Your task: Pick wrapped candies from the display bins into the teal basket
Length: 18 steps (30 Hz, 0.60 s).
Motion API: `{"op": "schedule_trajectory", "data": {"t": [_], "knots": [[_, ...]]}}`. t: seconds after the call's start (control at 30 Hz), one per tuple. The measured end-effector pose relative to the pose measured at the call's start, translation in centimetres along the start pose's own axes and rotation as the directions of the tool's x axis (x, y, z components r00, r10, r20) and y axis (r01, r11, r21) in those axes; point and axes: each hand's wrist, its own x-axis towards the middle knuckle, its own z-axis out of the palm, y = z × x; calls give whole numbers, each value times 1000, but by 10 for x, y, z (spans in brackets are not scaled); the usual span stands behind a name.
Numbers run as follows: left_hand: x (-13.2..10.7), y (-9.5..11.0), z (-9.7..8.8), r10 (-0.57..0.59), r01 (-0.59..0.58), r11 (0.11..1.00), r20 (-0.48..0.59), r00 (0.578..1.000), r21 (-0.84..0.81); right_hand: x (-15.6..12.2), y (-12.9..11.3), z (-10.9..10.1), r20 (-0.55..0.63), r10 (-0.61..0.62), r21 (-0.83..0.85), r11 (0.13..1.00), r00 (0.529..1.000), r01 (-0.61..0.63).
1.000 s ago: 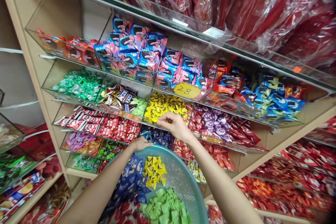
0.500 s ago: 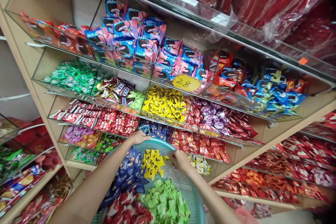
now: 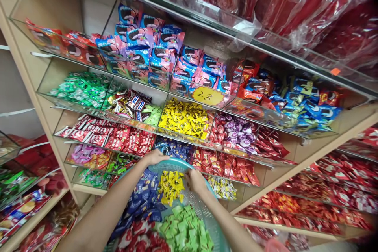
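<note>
A green perforated plastic basket [image 3: 179, 160] stands in front of me, holding wrapped candies. My left hand [image 3: 156, 157] is closed around its far rim, thumb along the edge. Over the basket's right side, near the rim, my right hand [image 3: 197, 181] has its fingers curled in. Whatever those fingers hold, if anything, is hidden. Just left of them lies a small heap of yellow candies [image 3: 171, 186]. Dark blue packets [image 3: 143, 195] fill the basket's left side, green candies [image 3: 184, 228] the near right, and red candies [image 3: 143, 237] the near left.
Tiered shelves with clear dividers rise beyond the basket. They hold yellow candies [image 3: 185, 119], purple candies [image 3: 240, 133], green candies [image 3: 84, 89] and blue-pink cookie packs [image 3: 140, 36]. A yellow price tag [image 3: 208, 95] reads 28. Red bags [image 3: 265, 4] hang above; further shelves stand at both sides.
My right hand has shifted slightly left and down, toward the yellow heap. A yellow candy at its fingertips is no longer seen. My left hand stays on the rim.
</note>
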Motion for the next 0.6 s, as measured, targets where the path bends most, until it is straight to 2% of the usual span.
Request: {"op": "schedule_trajectory", "data": {"t": [0.1,0.17,0.3,0.37,0.43,0.5,0.6], "knots": [[1,-2,1,19,-19,1000,-6,1000,-14,-2,-6,-9,-80,-28,-57,998,996,24],[1,-3,1,17,-17,999,1,1000,-31,-4,-13,-26,-137,-61,-97,994,989,48],[3,-6,2,21,-19,998,28,999,-59,-6,-37,-89,-240,-222,-84,975,945,208],[4,-7,2,35,-34,998,25,999,-57,-2,-51,-126,-325,-302,-84,953,896,291],[5,-8,3,42,-41,998,22,999,-47,10,-61,-159,-417,-331,-110,943,847,314],[6,-9,3,40,-39,998,26,999,-40,28,-68,-183,-489,-334,-151,942,806,299],[6,-9,3,29,-28,999,25,999,-43,58,-78,-202,-525,-353,-215,935,774,281]]}}
